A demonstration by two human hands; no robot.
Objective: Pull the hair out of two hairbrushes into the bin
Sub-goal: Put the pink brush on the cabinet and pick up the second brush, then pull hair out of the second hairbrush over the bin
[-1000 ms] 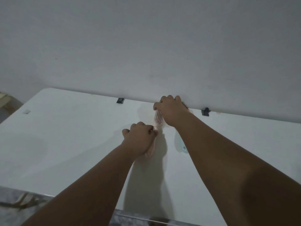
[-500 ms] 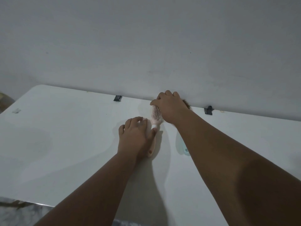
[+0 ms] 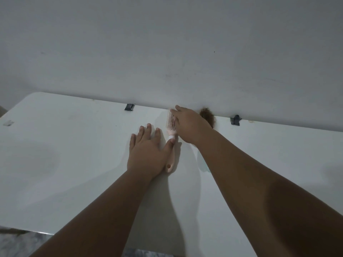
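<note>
1. Broadly, plain pale grey wall [image 3: 167,43] across the whole upper half, meeting the far edge of the table.
2. Below it, wide white smooth-topped table [image 3: 55,154] with a rounded far-left corner, bearing everything else; sliver of mottled grey floor [image 3: 16,243] at the bottom left.
3. Two bare forearms reaching in from the near edge toward the wall.
4. left hand [image 3: 146,151] laid flat on the tabletop, fingers straight and spread, gripping nothing; thumb stretched along the neck of the brush and touching it.
5. right hand [image 3: 189,125] seen from the back, over the right side of the brush head, one finger straight toward the wall; remaining fingertips hidden beneath, so cannot tell whether pinching hair or merely resting there.
6. pink plastic hairbrush [image 3: 169,162] with a slim handle, lying on the table between the two hands, handle toward the near edge, head close to the wall, fine bristles showing just left of the right hand.
7. pale blue-green plastic object [image 3: 201,164] on the table, mostly covered by the right forearm; too hidden to identify.
8. tuft of reddish-brown hair [image 3: 207,117] on the table against the wall, just beyond the right wrist, apart from the pink brush.
9. Two small black clips on the far table edge: one [image 3: 129,107] left of the brush, one [image 3: 235,120] right of the tuft.
10. Small grey tag [image 3: 8,123] near the far-left edge.
</note>
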